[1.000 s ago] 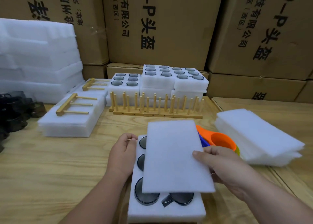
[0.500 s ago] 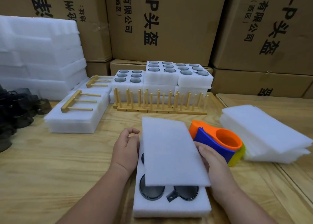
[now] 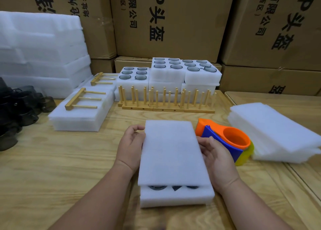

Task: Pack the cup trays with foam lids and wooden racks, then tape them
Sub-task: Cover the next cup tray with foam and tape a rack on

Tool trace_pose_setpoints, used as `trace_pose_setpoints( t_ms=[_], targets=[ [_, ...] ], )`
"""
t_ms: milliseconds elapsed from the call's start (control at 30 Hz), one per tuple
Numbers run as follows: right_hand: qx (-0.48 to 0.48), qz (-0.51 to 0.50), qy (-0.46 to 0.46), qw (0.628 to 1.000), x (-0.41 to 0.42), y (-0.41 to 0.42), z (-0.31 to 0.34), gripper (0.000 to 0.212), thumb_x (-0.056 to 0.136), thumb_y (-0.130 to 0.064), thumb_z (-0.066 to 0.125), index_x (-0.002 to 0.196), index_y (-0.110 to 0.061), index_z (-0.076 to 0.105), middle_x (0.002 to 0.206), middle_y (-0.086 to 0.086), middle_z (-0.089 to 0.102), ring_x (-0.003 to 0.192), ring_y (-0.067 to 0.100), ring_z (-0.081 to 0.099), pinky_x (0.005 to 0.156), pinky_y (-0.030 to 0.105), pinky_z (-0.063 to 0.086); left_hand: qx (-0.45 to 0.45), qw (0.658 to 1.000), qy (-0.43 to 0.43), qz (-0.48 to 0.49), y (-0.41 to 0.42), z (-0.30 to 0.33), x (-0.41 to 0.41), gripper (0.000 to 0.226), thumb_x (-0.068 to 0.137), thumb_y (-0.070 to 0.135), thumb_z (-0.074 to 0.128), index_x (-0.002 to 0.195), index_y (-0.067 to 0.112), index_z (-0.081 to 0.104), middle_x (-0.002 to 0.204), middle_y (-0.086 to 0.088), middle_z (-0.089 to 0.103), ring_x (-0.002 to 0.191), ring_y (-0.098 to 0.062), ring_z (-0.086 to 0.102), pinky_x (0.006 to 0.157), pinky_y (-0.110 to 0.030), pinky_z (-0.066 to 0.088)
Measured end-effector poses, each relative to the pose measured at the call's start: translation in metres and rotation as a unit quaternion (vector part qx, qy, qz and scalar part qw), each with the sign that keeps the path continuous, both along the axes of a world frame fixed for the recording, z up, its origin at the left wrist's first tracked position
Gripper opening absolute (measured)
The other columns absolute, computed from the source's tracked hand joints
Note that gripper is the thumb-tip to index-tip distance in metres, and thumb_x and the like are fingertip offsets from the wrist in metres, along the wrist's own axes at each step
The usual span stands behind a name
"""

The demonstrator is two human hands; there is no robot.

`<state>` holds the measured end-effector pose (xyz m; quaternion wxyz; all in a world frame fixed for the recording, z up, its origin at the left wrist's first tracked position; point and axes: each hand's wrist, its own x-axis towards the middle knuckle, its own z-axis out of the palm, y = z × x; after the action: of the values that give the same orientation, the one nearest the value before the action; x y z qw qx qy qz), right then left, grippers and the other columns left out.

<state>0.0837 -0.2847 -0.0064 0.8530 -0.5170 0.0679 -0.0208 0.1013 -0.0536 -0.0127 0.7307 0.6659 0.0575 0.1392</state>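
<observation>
A white foam cup tray (image 3: pixel 177 197) lies on the table in front of me, dark cups showing only at its near edge. A flat white foam lid (image 3: pixel 172 153) lies over most of it, slightly short of the near edge. My left hand (image 3: pixel 130 148) holds the lid's left edge with curled fingers. My right hand (image 3: pixel 217 158) grips its right edge. An orange and blue tape dispenser (image 3: pixel 227 139) sits just right of my right hand. Wooden peg racks (image 3: pixel 166 99) stand in a row behind.
A stack of foam lids (image 3: pixel 272 130) lies at the right. Closed foam trays with wooden racks on top (image 3: pixel 83 108) sit at the left, open cup trays (image 3: pixel 185 70) behind. Dark cups (image 3: pixel 15 106) crowd the far left. Cardboard boxes (image 3: pixel 173 21) wall the back.
The lid has come down and slid over the tray, now covering nearly all the cups. Both hands have moved to its side edges.
</observation>
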Motion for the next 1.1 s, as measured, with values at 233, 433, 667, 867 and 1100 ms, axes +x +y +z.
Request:
trace_pose_setpoints(
  t_ms=[233,433,667,867,1100],
  targets=[
    [-0.038,-0.023,-0.017,0.999,-0.004,0.001,-0.001,0.022,0.100,-0.008,0.051,0.103,0.009,0.064,0.111,0.019,0.075,0.102,0.026,0.072,0.094,0.043,0.055,-0.018,1.000,0.007,-0.004,-0.001,0.001,-0.006,0.019,0.076,0.021,0.056,0.093,0.018,0.061,0.070,-0.004,0.053,0.059,-0.016,0.042,0.053,-0.029,0.036],
    [-0.038,-0.017,-0.019,0.999,-0.006,0.000,0.001,0.017,0.099,-0.008,0.053,0.094,0.000,0.068,0.104,0.014,0.077,0.092,0.020,0.074,0.079,0.032,0.057,-0.001,1.000,0.006,0.002,-0.001,0.002,-0.007,0.020,0.073,0.023,0.055,0.091,0.018,0.060,0.064,0.005,0.055,0.055,-0.011,0.044,0.052,-0.027,0.037],
    [-0.053,-0.008,-0.026,0.998,-0.006,0.001,0.001,0.020,0.100,-0.008,0.052,0.088,-0.003,0.066,0.107,0.013,0.077,0.093,0.020,0.075,0.079,0.035,0.056,-0.003,1.000,0.008,0.000,-0.001,0.002,-0.007,0.019,0.072,0.021,0.054,0.090,0.018,0.059,0.064,0.005,0.055,0.057,-0.012,0.045,0.053,-0.029,0.038],
    [-0.063,-0.014,-0.027,0.998,-0.005,0.000,0.000,0.020,0.101,-0.013,0.051,0.098,-0.001,0.067,0.105,0.014,0.077,0.095,0.021,0.074,0.078,0.033,0.056,-0.017,1.000,0.008,0.017,0.002,-0.002,-0.002,0.009,0.077,0.015,0.052,0.083,0.017,0.059,0.055,0.008,0.048,0.049,-0.009,0.039,0.047,-0.026,0.034],
    [-0.084,-0.016,-0.029,0.996,-0.007,-0.001,-0.001,0.020,0.103,-0.014,0.050,0.102,-0.005,0.068,0.100,0.014,0.077,0.092,0.022,0.075,0.075,0.032,0.056,-0.048,0.991,0.063,0.108,0.012,0.000,0.024,0.014,0.096,0.009,0.051,0.088,0.018,0.058,0.058,0.005,0.055,0.046,-0.009,0.049,0.047,-0.028,0.044]
  ],
)
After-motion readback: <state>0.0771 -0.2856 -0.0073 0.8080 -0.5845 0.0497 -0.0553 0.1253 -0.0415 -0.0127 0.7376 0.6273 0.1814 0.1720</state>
